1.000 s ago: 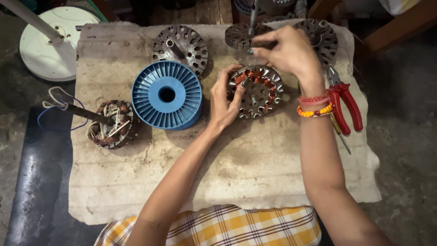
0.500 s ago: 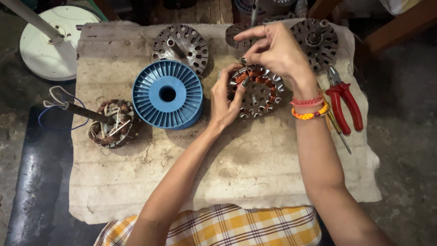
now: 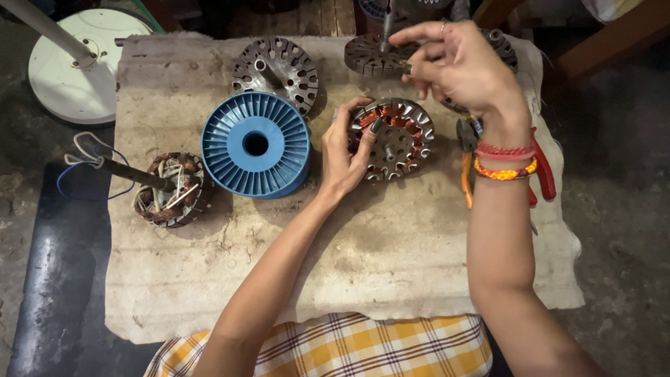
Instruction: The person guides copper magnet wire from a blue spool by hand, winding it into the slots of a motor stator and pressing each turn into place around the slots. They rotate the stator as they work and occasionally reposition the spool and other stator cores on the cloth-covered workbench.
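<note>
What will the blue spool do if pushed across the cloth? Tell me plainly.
The blue spool lies flat on its wide flange, so it would probably slide rather than roll. The rough cloth likely drags on it. It looks like ribbed plastic, so probably stiff and fairly light.

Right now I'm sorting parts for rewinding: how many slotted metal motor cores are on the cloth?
5: bare core above the blue spool; core under the left hand; wired core far left; two top cores by the right hand, partly hidden.
</note>
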{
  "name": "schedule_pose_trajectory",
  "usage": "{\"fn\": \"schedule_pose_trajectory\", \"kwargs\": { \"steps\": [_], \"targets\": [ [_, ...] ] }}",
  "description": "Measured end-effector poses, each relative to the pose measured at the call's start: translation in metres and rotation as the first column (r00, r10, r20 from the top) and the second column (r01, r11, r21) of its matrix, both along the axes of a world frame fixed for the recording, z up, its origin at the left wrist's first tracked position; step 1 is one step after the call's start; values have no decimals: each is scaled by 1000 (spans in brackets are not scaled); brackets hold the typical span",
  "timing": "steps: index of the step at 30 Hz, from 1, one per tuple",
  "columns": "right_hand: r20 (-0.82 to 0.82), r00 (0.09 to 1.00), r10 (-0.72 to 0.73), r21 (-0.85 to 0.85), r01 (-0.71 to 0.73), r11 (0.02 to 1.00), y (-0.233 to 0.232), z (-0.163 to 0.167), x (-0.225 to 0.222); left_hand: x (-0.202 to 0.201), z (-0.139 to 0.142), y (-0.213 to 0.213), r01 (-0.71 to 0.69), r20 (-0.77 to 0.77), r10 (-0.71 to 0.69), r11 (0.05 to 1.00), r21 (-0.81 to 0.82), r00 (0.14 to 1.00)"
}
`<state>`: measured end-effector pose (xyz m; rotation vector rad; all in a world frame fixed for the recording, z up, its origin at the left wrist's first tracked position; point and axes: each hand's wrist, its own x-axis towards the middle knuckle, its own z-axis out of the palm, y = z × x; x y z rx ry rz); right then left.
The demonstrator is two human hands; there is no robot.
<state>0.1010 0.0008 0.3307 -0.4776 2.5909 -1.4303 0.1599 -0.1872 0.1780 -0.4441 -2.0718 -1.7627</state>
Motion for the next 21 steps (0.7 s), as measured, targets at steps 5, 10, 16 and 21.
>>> {"fn": "schedule_pose_trajectory", "kwargs": {
  "steps": [5,10,16,21],
  "targets": [
    [8,1000,-25,-147,26,989,0,-3,-3,-4,-5,2,-2,-61,1,1000,-12,998],
    [23,1000,15,-346,-6,938,-3,-13,-9,-4,-6,1,-2,-68,1,1000,-15,998],
    [-139,961,-240,-340,181,923,11,-39,-27,-1,-3,1,-4,-60,3,1000,-12,998],
    [-214,911,-354,-498,209,841,37,-69,-53,-2,-2,1,0,-65,0,1000,-1,998]
  ]
}}
